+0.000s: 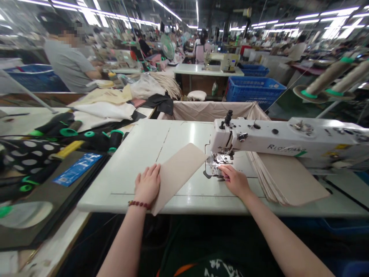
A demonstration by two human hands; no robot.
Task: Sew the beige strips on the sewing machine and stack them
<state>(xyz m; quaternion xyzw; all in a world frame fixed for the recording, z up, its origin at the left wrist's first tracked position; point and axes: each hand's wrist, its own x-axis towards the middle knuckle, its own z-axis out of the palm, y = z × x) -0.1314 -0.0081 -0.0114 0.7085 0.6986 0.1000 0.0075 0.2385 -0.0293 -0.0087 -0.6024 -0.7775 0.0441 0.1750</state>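
A beige fabric panel (pixel 181 169) lies slantwise on the pale sewing table (pixel 129 165), its far corner reaching toward the needle area. My left hand (pixel 147 184) rests flat at the panel's left edge, fingers stretched out, a dark red bead bracelet at the wrist. By the needle plate of the white sewing machine (pixel 256 134), my right hand (pixel 235 180) has its thumb and fingers pinched together just below the presser foot (pixel 222 157). Whatever sits between those fingertips is too small to make out. A stack of beige panels (pixel 291 179) lies under the machine arm, right of my hand.
At left are thread spools (pixel 116 139), a blue printed packet (pixel 77 169) and piled cloth (pixel 106 109). A cloth-lined bin (pixel 213 110) stands behind the table, with a blue crate (pixel 255 90) beyond. Thread cones (pixel 325 79) rise at right. A co-worker (pixel 67 57) sits at far left.
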